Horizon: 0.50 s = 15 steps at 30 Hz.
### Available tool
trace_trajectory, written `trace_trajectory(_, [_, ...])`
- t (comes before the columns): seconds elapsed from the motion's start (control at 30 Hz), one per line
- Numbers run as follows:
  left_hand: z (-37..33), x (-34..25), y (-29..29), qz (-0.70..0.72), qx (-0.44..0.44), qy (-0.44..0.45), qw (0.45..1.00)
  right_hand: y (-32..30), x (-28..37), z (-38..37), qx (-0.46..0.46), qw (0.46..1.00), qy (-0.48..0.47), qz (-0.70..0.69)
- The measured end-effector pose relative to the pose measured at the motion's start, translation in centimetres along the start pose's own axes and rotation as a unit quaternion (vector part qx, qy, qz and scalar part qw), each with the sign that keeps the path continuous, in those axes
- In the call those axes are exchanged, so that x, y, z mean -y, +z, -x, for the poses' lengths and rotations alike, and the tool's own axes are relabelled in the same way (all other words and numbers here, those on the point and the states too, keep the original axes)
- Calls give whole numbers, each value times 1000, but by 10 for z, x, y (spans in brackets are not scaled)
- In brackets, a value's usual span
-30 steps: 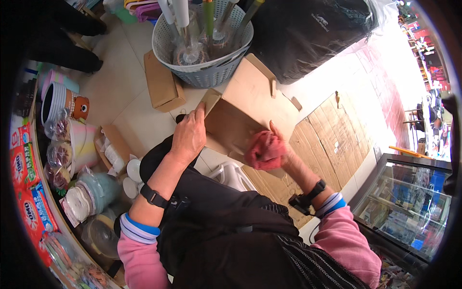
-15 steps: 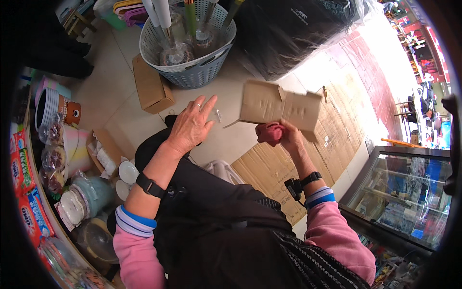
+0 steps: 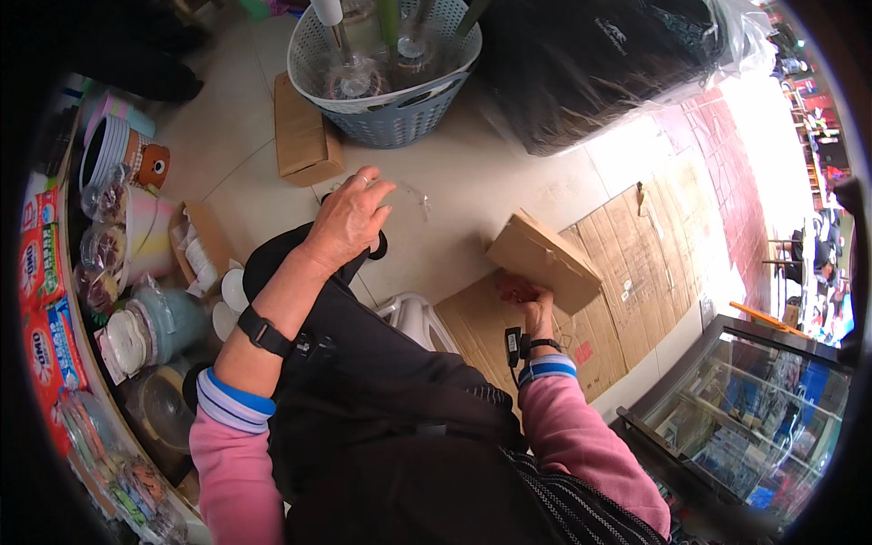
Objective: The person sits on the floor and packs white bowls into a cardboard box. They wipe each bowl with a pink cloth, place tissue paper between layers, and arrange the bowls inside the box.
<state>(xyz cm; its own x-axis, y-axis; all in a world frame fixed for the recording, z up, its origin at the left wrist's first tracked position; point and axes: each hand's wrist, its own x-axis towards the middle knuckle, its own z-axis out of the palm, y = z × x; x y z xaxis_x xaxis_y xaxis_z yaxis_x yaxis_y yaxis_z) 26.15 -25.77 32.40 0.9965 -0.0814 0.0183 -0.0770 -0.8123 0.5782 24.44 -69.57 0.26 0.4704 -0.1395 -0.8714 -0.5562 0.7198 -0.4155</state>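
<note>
Moved: box [image 3: 543,259], from chest height between the two hands down to the person's right, now low over the flattened cardboard [image 3: 581,300] on the floor, tilted, one long face up. Whether it already touches the cardboard cannot be told.

Right hand [image 3: 531,295]: gone down with the box; grips its near lower edge from below. Fingers curled under the box and mostly hidden, so their exact hold cannot be told. Something reddish shows at the fingers; too small to name.

Left hand [image 3: 350,218]: off the box, which it steadied a second ago. Now raised over the bare floor [image 3: 472,191], palm down, fingers loosely spread and slightly bent, holding nothing. Ring on one finger; dark watch [image 3: 265,331] on the wrist.

Judgement: the box has passed from two-handed handling to a one-handed set-down on the right; the left hand is free.

Surroundings:
- Basket [image 3: 391,91], pale blue lattice, ahead of the left hand, holding bottles and handles.
- Small carton [image 3: 304,136], closed, brown, just left of the basket.
- Black bag [image 3: 599,64], large, right of the basket.
- Shelf [image 3: 82,272] at far left, with cups, tubs and bright packets.
- Glass cabinet [image 3: 763,409] at lower right.
</note>
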Motion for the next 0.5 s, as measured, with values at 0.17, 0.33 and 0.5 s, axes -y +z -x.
trace_trajectory(0.17, [-2, 2, -1, 5, -1, -11, 1000, -27, -8, -22, -39, 996, -2, -75])
trace_trajectory(0.33, [-7, 2, 1, 17, 1, 0, 1000, -19, 3, -15, -36, 995, 55, -78])
trace_trajectory(0.5, [-5, 1, -3, 18, 8, -13, 1000, 15, 32, -2, -12, 996, 24, -79])
